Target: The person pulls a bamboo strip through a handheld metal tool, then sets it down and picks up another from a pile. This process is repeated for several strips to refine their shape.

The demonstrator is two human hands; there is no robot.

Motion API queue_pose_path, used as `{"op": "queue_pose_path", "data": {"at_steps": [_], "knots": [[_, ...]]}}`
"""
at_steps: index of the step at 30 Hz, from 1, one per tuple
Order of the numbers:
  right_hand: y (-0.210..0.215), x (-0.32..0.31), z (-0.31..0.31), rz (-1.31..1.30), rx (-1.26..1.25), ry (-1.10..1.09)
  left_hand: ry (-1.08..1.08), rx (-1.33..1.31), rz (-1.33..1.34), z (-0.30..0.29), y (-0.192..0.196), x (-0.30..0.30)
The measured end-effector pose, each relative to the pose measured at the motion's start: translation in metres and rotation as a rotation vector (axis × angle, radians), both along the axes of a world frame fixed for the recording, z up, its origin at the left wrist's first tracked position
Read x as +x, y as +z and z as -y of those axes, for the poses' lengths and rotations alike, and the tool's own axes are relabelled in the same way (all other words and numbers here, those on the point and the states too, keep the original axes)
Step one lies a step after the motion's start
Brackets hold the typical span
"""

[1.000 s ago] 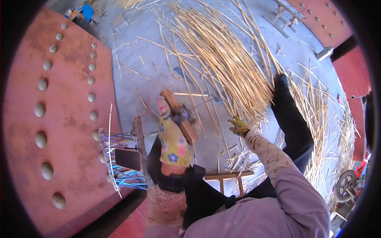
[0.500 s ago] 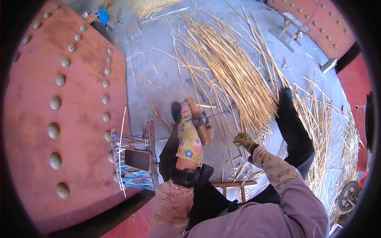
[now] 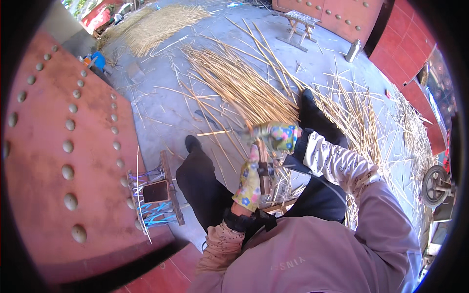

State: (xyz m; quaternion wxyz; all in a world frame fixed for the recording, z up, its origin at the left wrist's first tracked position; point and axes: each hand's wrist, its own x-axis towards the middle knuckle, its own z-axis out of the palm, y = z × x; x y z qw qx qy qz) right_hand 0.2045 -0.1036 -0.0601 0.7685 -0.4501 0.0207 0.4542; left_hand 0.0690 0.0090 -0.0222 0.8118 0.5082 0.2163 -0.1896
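Between the person's knees, near the middle of the view, both hands work close together. The left hand (image 3: 249, 183) wears a yellow flowered cloth glove. It is closed around a brown wooden tool handle (image 3: 264, 168) that stands almost straight up. The right hand (image 3: 277, 136), in the same kind of glove, sits just above it toward 1 o'clock. Its fingers are curled tight on a thin yellow reed stalk (image 3: 222, 132) that pokes out toward 9 o'clock over the grey concrete floor (image 3: 161, 112).

At 12 o'clock lies a big loose pile of long yellow reed stalks (image 3: 234, 80), fanned out across the floor. More stalks are scattered at 3 o'clock, beside the person's black trouser leg (image 3: 317, 122). At 11 o'clock, far off, sits a pale heap of fluffy straw (image 3: 161, 24).

At 8 o'clock stands a small wooden frame strung with blue and white cords (image 3: 154, 202), just beside a big red metal door with round studs (image 3: 63, 161).

It looks like the job has a long way to go. Only one stalk is in hand, and the big pile looks mostly untouched. I cannot tell how many stalks are already done, since no neat finished stack shows anywhere.
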Motion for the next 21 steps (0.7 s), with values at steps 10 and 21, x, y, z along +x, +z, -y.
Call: {"op": "queue_pose_path", "data": {"at_steps": [10,21], "knots": [[0.081,0.004,0.004,0.01,0.365,-0.38,0.139,-0.134,-0.037,0.004,0.04,-0.058],[0.091,-0.04,0.008,0.073,0.351,-0.656,-0.067,-0.254,-0.147,0.007,0.029,-0.07]]}}
